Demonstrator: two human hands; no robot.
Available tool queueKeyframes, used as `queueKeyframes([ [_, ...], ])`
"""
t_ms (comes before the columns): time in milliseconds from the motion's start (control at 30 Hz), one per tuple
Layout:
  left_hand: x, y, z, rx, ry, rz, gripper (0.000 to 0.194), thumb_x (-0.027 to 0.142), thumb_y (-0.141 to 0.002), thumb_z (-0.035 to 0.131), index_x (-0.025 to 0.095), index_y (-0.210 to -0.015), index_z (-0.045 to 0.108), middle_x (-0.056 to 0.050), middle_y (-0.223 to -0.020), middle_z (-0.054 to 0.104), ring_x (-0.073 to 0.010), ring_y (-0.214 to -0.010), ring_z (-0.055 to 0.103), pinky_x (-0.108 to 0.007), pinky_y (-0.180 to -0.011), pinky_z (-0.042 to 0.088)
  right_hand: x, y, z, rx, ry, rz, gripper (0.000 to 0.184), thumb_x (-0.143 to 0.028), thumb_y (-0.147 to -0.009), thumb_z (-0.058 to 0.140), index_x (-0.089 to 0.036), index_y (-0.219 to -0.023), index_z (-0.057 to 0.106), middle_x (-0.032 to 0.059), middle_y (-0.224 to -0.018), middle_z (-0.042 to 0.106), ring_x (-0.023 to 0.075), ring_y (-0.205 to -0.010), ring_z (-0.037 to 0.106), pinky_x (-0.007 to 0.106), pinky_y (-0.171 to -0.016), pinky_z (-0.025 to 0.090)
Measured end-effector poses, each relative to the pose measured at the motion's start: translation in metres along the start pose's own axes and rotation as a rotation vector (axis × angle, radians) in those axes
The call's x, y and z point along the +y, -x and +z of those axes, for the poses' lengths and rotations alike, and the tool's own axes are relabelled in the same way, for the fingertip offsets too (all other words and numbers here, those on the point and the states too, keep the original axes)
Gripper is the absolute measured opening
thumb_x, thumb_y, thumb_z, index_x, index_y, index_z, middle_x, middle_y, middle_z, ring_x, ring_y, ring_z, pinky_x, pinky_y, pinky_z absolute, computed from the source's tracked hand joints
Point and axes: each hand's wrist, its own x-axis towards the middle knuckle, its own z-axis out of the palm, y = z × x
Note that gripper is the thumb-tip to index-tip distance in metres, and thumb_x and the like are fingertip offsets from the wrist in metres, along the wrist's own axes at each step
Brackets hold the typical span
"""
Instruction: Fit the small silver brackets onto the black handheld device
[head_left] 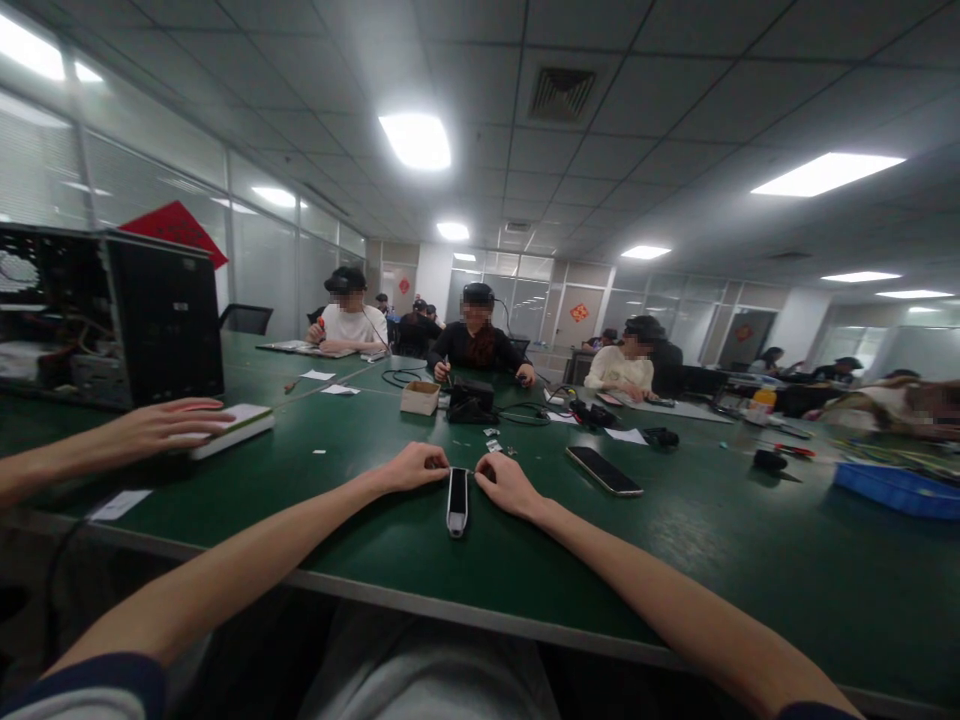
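Note:
A slim handheld device (457,502) with a dark face and a pale casing lies on the green table, its near end pointing at me. My left hand (415,468) rests at the left of its far end, fingers curled in and thumb close to the index finger. On the other side, my right hand (508,483) is also curled, its fingertips pinched near the far right corner of the device. Whatever the fingertips hold, if anything, is too small to make out. Small white scraps (492,441) lie just beyond my right hand.
A black phone (604,470) lies to the right, a blue tray (896,490) farther off. At left another person's hand (161,428) rests on a white box (236,432), near an opened computer case (165,320). Across stand a small carton (420,398) and cables; several people sit around.

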Motion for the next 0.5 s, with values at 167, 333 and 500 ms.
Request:
queueKeyframes([
  [167,0.0022,0.0031,-0.0013,0.009,0.05,-0.014,0.026,0.048,-0.073,0.059,0.026,-0.082,0.067,0.001,-0.075,0.066,-0.0165,-0.068,0.056,-0.023,-0.062,0.041,0.0004,-0.0001,0.0003,-0.017,-0.022,-0.029,0.013,-0.026,-0.084,0.051,-0.017,-0.086,0.06,0.0041,-0.087,0.058,0.0133,-0.077,0.053,0.025,-0.069,0.042],
  [333,-0.0015,0.0008,0.0022,-0.003,-0.001,0.036,0.026,0.044,-0.077,0.055,0.023,-0.087,0.066,-0.002,-0.079,0.066,-0.0172,-0.07,0.058,-0.024,-0.064,0.042,-0.0023,-0.0006,0.0004,-0.03,-0.025,-0.073,0.017,-0.031,-0.084,0.053,-0.017,-0.088,0.062,0.0042,-0.087,0.059,0.014,-0.079,0.053,0.026,-0.071,0.042],
  [500,-0.0063,-0.0032,0.0056,-0.007,-0.067,0.079,0.03,0.041,-0.079,0.053,0.015,-0.09,0.064,-0.003,-0.076,0.065,-0.0144,-0.066,0.057,-0.021,-0.061,0.042,0.0009,-0.002,0.0025,-0.011,-0.038,-0.09,0.016,-0.03,-0.084,0.054,-0.017,-0.087,0.062,0.0038,-0.084,0.059,0.0139,-0.077,0.053,0.026,-0.07,0.042],
])
